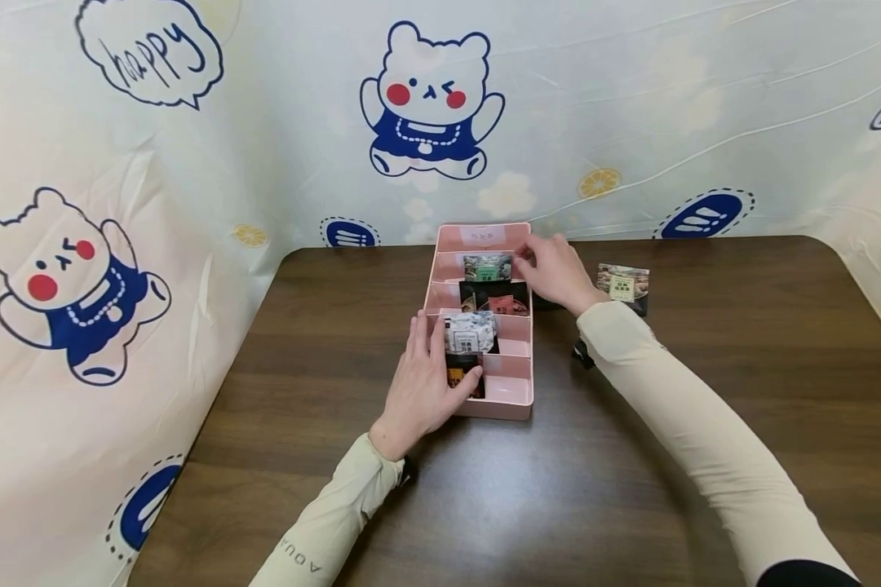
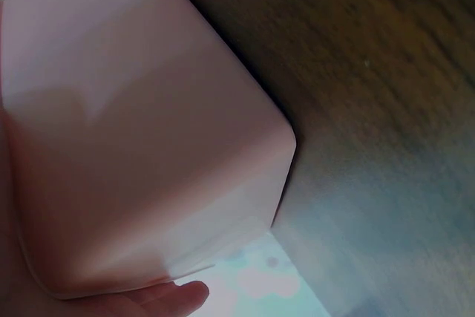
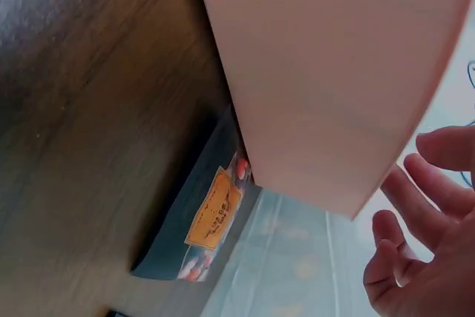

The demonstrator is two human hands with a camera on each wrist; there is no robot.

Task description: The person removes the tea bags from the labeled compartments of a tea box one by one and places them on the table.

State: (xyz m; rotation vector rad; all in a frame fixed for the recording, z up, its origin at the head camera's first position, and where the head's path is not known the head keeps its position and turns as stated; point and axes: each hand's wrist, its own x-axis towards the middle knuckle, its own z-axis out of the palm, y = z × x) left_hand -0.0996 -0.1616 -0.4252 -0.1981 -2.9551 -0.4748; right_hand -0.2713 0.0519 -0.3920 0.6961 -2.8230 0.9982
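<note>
A pink divided box stands lengthwise on the table, with small tea sachets in its compartments. My left hand lies along its left side near the front, fingers outside the wall and thumb over a black sachet in the front compartment. My right hand reaches over the right rim near the back. Its thumb and fingertips are right at the edge of a green-labelled sachet; I cannot tell whether they pinch it. In the right wrist view the fingers curve at the rim, some tips hidden behind it.
Between those lie a black sachet with a red label and a white patterned sachet. Right of the box, another sachet lies on the wooden table. A dark, orange-labelled sachet lies against the box's right wall. Printed cloth hangs behind.
</note>
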